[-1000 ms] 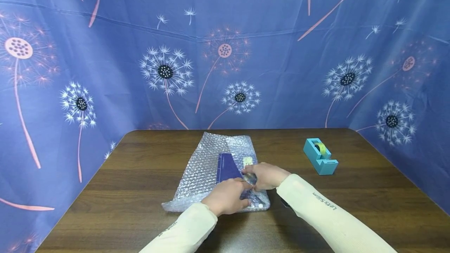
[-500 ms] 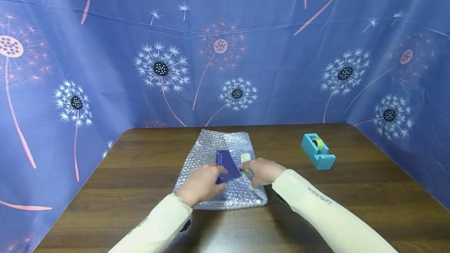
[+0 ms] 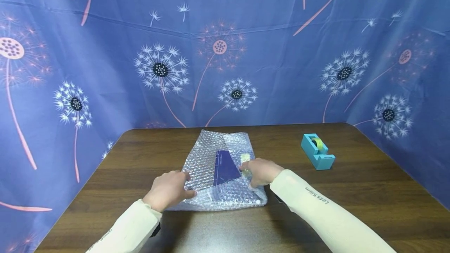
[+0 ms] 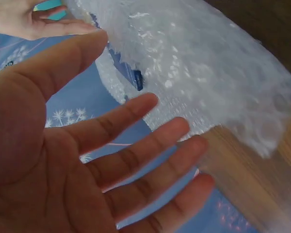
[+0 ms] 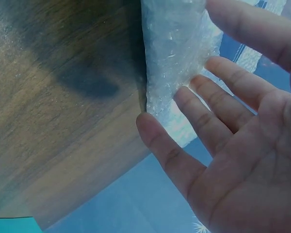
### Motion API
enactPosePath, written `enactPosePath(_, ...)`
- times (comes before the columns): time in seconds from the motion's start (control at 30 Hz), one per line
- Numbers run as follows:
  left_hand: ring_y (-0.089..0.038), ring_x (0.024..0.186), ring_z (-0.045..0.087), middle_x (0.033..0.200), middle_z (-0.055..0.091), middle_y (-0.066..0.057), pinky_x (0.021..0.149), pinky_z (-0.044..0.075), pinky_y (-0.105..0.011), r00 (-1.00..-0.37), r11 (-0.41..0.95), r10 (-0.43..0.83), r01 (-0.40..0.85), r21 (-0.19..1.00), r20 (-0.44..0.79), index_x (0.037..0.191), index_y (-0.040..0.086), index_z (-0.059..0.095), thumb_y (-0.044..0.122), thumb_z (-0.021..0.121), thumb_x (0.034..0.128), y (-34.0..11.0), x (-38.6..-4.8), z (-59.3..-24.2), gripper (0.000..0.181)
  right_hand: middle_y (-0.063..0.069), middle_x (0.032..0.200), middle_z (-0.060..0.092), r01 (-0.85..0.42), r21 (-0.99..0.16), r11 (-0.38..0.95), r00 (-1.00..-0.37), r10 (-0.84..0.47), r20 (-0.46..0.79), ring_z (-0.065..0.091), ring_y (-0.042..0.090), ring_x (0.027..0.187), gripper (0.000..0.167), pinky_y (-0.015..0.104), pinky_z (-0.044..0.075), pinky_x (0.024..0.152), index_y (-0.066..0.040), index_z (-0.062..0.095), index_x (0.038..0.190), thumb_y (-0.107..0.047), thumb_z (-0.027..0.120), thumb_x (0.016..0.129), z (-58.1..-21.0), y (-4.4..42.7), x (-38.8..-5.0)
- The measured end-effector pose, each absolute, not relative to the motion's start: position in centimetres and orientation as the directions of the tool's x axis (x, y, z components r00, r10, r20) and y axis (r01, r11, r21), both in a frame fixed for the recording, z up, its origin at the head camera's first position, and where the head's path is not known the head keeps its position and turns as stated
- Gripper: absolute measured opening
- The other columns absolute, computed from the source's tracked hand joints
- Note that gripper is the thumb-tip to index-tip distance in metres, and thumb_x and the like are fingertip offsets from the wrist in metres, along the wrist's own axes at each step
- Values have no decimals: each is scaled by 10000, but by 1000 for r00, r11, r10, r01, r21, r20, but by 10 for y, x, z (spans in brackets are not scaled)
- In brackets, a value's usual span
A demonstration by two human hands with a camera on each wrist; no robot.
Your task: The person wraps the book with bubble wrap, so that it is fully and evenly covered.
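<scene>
Left hand (image 3: 168,189) shifts leftward, fingers spread at the left of the clear bubble-wrap sheet (image 3: 202,159), right hand (image 3: 261,171) with relaxed fingers at the sheet's right, flat dark-blue booklet (image 3: 225,167) partly under its near fold

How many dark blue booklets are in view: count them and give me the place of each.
1: the dark blue booklet lies on the bubble wrap on the table, its near end under folded-over wrap. Another could be hidden beneath.
</scene>
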State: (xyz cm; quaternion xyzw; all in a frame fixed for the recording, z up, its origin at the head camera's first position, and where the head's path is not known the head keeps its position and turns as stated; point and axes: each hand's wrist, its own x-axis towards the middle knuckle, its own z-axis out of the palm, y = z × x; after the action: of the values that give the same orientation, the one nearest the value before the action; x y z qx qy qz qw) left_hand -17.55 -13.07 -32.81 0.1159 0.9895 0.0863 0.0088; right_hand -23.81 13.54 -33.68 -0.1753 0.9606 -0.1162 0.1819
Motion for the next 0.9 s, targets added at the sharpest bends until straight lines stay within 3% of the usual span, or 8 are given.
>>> enactPosePath(0.1, -401, 887, 695, 982, 716, -168, 711, 573, -560, -977, 966, 214, 210, 154, -14, 1050, 27, 705, 398, 837, 812, -136, -172, -331, 461, 138, 1527, 485, -292, -288, 912, -871, -378, -314, 486, 383, 1335, 640, 393, 377, 615, -158, 593, 1432, 20, 786, 849, -337, 135, -238)
enactPosePath(0.33, -434, 831, 692, 929, 710, -196, 663, 567, -566, -983, 973, 182, 176, 149, -33, 991, -15, 682, 404, 830, 819, -146, -169, -343, 476, 132, 1523, 493, -288, -276, 917, -872, -370, -319, 533, 245, 1019, 640, 366, 347, 578, -168, 592, 1438, 4, 789, 854, -337, 134, -239)
enactPosePath(0.5, -424, 785, 689, 875, 702, -202, 642, 563, -564, -987, 978, 150, 141, 151, -51, 906, -41, 678, 434, 822, 821, -152, -169, -355, 504, 137, 1503, 512, -289, -289, 913, -873, -375, -312, 531, 226, 955, 629, 373, 374, 592, -168, 604, 1425, 1, 795, 850, -339, 134, -239)
enactPosePath(0.9, -427, 827, 676, 880, 673, -215, 680, 566, -563, -994, 972, 107, 98, 216, -30, 947, -73, 634, 376, 876, 764, -146, -174, -371, 542, 136, 1490, 527, -332, -275, 902, -870, -406, -281, 552, 341, 1252, 619, 436, 432, 713, -119, 611, 1407, 6, 804, 832, -338, 135, -237)
